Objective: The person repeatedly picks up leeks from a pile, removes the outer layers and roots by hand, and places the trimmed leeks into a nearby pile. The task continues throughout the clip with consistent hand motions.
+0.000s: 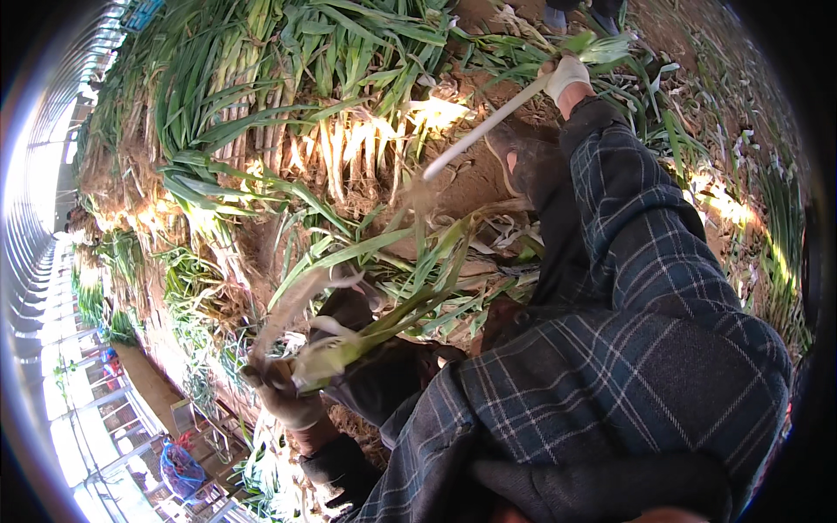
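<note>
My right hand (567, 77), in a pale work glove, grips a Welsh onion by its green leaf end. The onion's long, clean white stalk (487, 127) slants down and left, its blurred root end over bare soil. Lower left, my gloved left hand (284, 392) is closed around stripped outer leaves (366, 337), some green and some dry and pale, blurred by motion. These leaves trail up and right across my dark trouser leg. Loose leaves (451, 314) litter the ground between my feet. Both my sleeves end in dark cuffs.
Bundled, unpeeled onions (346, 150) with soil on their roots lie ahead and to the left. Peelings (680, 131) cover the ground at right. A filled blue net bag (183, 467) sits lower left near a metal-framed structure. Another person's shoes (556, 19) show at the top.
</note>
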{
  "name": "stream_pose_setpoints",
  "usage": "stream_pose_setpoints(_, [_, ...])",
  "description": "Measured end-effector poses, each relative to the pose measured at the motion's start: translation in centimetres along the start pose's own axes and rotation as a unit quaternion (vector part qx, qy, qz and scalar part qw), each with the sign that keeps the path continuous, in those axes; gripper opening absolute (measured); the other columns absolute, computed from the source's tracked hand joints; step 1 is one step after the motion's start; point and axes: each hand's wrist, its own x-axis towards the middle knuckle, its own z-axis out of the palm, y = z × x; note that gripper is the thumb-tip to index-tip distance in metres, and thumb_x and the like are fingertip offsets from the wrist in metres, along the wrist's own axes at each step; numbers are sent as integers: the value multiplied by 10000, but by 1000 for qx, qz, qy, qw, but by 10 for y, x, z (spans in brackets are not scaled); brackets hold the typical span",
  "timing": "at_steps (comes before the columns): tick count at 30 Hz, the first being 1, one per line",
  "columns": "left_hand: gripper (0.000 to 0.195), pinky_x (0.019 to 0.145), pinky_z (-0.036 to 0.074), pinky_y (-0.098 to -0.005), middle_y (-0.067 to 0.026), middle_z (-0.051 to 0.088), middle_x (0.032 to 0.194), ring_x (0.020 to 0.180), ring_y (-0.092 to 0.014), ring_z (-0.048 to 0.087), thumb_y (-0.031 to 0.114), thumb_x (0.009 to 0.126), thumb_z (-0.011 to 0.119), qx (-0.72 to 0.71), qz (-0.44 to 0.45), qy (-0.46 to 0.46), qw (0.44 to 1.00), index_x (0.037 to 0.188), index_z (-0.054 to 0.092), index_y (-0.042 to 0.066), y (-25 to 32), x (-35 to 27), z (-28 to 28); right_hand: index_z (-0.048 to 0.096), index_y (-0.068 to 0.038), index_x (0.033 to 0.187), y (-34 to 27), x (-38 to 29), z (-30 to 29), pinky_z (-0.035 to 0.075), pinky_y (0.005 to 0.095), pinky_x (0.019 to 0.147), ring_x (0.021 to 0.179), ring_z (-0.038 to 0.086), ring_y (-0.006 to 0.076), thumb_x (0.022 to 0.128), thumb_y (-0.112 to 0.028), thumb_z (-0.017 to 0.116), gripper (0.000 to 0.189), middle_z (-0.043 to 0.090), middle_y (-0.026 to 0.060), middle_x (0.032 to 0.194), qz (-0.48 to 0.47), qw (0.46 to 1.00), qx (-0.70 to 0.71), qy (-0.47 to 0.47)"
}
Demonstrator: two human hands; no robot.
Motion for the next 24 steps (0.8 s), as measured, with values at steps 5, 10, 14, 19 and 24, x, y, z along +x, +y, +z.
stream_pose_setpoints(5, [331, 716, 561, -343, -102, 679, 977, 1014, -177, 644, 166, 925, 620, 390, 114, -584, 703, 1215, 569, 15, -64, 16, 69, 509, -71, 940, 50, -40, 22, 468, 473, 602, 633, 517, 250, 1004, -232, 491, 175, 494, 111, 778, 57, 994, -6, -90])
stream_pose_setpoints(10, [398, 789, 566, -415, -97, 643, 1155, 1012, -266, 674, 426, 918, 627, 786, 101, -319, 520, 1161, 627, 111, -52, -1, 164, 510, -56, 934, 90, -138, 48, 568, 424, 752, 725, 509, 206, 919, -157, 636, 162, 485, 56, 830, 153, 983, 10, -105])
stream_pose_setpoints(14, [508, 763, 562, -414, -103, 651, 1037, 902, -268, 650, 507, 942, 566, 758, 477, -178, 408, 1258, 592, 109, -18, 34, 199, 535, -75, 963, 116, -179, 36, 572, 404, 728, 733, 492, 197, 935, -202, 610, 150, 473, 49, 855, 213, 957, 16, -195])
stream_pose_setpoints(19, [285, 743, 515, -517, -172, 683, 893, 836, -396, 663, 392, 944, 558, 759, 158, -250, 581, 958, 634, 118, -13, 64, 153, 585, -36, 1095, 128, -142, 24, 559, 364, 768, 845, 627, 232, 933, -148, 603, 198, 641, 123, 941, 72, 923, -157, -344])
stream_pose_setpoints(24, [293, 610, 513, -436, -124, 623, 722, 684, -306, 661, 376, 885, 685, 711, 283, -135, 629, 1042, 675, 129, 21, 64, 53, 485, -44, 1338, 118, -165, 47, 471, 460, 1004, 1145, 583, 275, 981, -316, 551, 453, 579, 138, 1268, 197, 879, -128, -415])
